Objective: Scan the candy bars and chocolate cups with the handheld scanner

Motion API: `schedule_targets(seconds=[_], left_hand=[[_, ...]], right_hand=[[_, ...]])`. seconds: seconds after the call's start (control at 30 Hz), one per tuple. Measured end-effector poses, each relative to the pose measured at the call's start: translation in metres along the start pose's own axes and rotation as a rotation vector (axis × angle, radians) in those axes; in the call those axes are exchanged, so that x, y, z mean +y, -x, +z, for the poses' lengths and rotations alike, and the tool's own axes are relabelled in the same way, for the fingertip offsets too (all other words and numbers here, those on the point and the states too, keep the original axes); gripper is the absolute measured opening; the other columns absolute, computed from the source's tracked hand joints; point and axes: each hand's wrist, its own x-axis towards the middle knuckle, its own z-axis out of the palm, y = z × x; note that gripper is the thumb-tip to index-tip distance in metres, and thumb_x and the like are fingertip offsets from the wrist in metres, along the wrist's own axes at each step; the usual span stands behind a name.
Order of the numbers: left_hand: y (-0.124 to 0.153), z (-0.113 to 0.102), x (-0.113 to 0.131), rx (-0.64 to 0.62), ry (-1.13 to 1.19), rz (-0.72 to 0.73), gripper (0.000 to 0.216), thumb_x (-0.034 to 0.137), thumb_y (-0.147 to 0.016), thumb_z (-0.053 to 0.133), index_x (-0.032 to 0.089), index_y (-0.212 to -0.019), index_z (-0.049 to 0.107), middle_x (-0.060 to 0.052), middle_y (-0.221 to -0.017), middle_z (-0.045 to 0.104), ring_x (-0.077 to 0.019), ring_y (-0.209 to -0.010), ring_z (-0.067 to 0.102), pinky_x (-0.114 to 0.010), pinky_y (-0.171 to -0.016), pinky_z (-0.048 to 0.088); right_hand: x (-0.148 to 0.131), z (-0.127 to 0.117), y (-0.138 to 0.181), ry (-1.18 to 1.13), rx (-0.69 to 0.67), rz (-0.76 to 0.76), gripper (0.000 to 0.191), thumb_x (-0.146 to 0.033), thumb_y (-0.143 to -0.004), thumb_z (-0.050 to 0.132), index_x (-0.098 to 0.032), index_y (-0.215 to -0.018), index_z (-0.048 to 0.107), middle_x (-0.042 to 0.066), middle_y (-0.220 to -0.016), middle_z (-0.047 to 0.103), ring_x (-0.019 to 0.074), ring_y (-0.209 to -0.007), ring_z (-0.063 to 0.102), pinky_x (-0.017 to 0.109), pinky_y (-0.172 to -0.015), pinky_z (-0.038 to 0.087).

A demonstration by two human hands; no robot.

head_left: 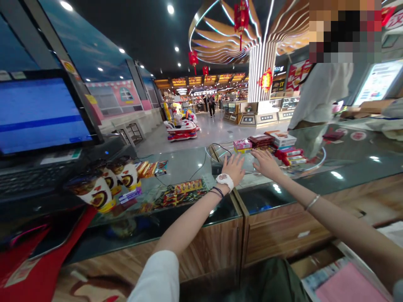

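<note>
My left hand [233, 171], with a white watch [224, 180] on the wrist, is held over the glass counter [198, 161] with its fingers spread and nothing in them. Beside it, my right hand [266, 163] is stretched out, fingers apart, its tips close to a small pink box [242, 144]; whether they touch I cannot tell. Behind and right of that hand are stacked dark red packets [260, 140], a white box [284, 139] and several red packs [291, 157]. To the left of my left hand lie rows of small colourful packets [185, 188].
Patterned cups [96, 193], a purple pack [130, 194] and orange bars [147, 168] stand or lie on the left, near a monitor [44, 115] and keyboard [34, 172]. A phone [59, 233] lies at lower left. A person in a white shirt [324, 92] stands across the counter.
</note>
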Motion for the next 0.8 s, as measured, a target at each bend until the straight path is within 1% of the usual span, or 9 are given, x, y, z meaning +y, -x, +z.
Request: schedule_targets(seconds=[0.1, 0.2, 0.4, 0.5, 0.6, 0.8], left_hand=[[-0.026, 0.010, 0.013, -0.008, 0.008, 0.023, 0.053, 0.036, -0.098, 0.038, 0.019, -0.148, 0.040, -0.007, -0.161, 0.032, -0.0269, -0.150, 0.023, -0.054, -0.124, 0.013], [-0.050, 0.023, 0.021, -0.030, 0.022, 0.015, 0.054, 0.033, -0.096, 0.040, 0.018, -0.148, 0.040, -0.008, -0.161, 0.032, -0.0271, -0.150, 0.023, -0.054, -0.124, 0.014], [-0.089, 0.054, 0.031, -0.011, 0.059, -0.010, 0.056, 0.029, -0.094, 0.039, 0.018, -0.150, 0.038, -0.007, -0.160, 0.033, -0.0270, -0.149, 0.026, -0.052, -0.124, 0.014], [-0.106, 0.065, 0.034, -0.020, 0.058, -0.019, 0.058, 0.028, -0.094, 0.039, 0.016, -0.150, 0.036, -0.008, -0.161, 0.032, -0.0279, -0.149, 0.026, -0.052, -0.124, 0.015], [-0.120, 0.074, 0.035, -0.026, 0.067, -0.045, 0.060, 0.028, -0.094, 0.039, 0.015, -0.152, 0.034, -0.009, -0.161, 0.030, -0.0284, -0.148, 0.026, -0.052, -0.123, 0.016], [-0.137, 0.089, 0.030, -0.042, 0.091, -0.072, 0.062, 0.026, -0.092, 0.042, 0.022, -0.153, 0.031, -0.004, -0.163, 0.028, -0.0270, -0.149, 0.026, -0.053, -0.124, 0.016]], right_hand=[[0.033, 0.001, -0.003, 0.053, -0.014, 0.042, 0.058, -0.021, -0.085, 0.048, -0.014, -0.143, 0.046, 0.012, -0.149, 0.049, 0.0289, -0.138, 0.041, 0.053, -0.118, 0.022], [0.059, 0.005, -0.007, 0.092, -0.030, 0.073, 0.060, -0.018, -0.084, 0.049, -0.015, -0.143, 0.045, 0.012, -0.150, 0.048, 0.0280, -0.139, 0.040, 0.052, -0.118, 0.023], [0.094, 0.018, -0.023, 0.117, -0.088, 0.150, 0.063, -0.016, -0.083, 0.050, -0.015, -0.145, 0.043, 0.011, -0.152, 0.046, 0.0288, -0.142, 0.037, 0.053, -0.118, 0.023], [0.105, 0.024, -0.035, 0.105, -0.128, 0.210, 0.069, -0.013, -0.080, 0.054, -0.016, -0.148, 0.040, 0.011, -0.154, 0.043, 0.0300, -0.144, 0.034, 0.056, -0.118, 0.022], [0.110, 0.029, -0.043, 0.088, -0.150, 0.250, 0.074, -0.010, -0.078, 0.055, -0.017, -0.150, 0.037, 0.011, -0.156, 0.040, 0.0307, -0.146, 0.031, 0.059, -0.118, 0.021], [0.106, 0.040, -0.042, 0.053, -0.197, 0.254, 0.075, -0.008, -0.078, 0.054, -0.019, -0.150, 0.037, 0.010, -0.156, 0.040, 0.0294, -0.147, 0.030, 0.057, -0.119, 0.018]])
